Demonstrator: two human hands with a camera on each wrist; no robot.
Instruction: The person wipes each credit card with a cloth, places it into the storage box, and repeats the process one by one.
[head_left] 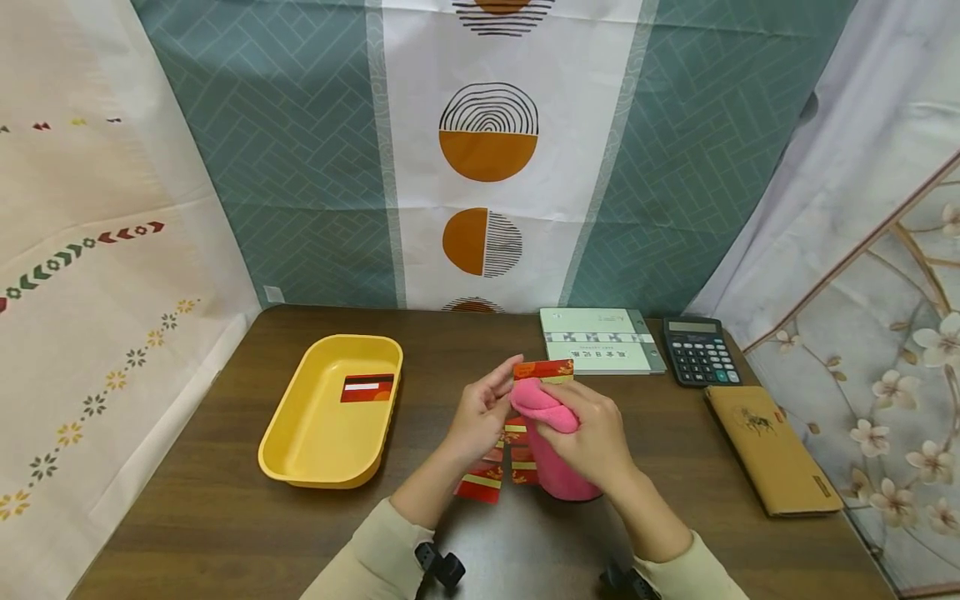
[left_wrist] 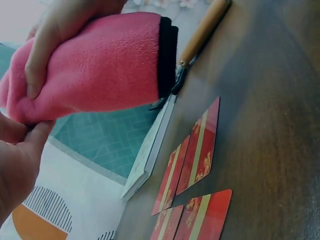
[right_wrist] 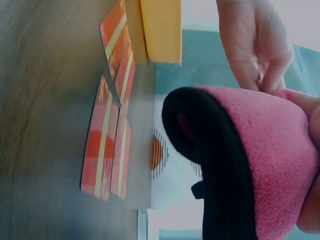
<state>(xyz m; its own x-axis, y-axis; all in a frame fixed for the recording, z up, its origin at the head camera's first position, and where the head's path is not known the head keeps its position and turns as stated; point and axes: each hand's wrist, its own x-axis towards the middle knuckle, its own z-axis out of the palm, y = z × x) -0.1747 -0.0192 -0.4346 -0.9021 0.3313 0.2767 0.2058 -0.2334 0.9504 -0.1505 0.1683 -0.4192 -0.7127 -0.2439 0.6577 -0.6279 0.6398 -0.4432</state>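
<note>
Just right of centre in the head view, a red card (head_left: 543, 367) shows above a bunched pink cloth (head_left: 558, 468), raised off the brown surface (head_left: 187, 533) between the left hand (head_left: 477, 417) and the right hand (head_left: 596, 429). The left hand pinches the red card at its left side, thumb and fingertips close together, though the cloth hides much of the contact. The right hand grips the cloth, fingers wrapped around its upper part, while the lower end hangs down. Just below the left fingertips and left of the hanging end, four cards (head_left: 480, 486), red with a gold stripe, lie close together on the surface. At the left of the frame sits a yellow tray (head_left: 322, 450); inside it, toward its upper right, is a single card (head_left: 367, 388) showing a black band and a white strip. Right of the hands, a pale green booklet (head_left: 597, 325) lies beside a black calculator (head_left: 702, 352), with a tan notebook (head_left: 772, 450) nearer the right edge. Both wrist views show a broad black trim (right_wrist: 220, 150) along the end of the pink cloth, barely seen from the head; the right wrist view also shows that end folded round, with pink inside the fold, while the left wrist view gives the clearest look at the printed gold pattern on the cards.
</note>
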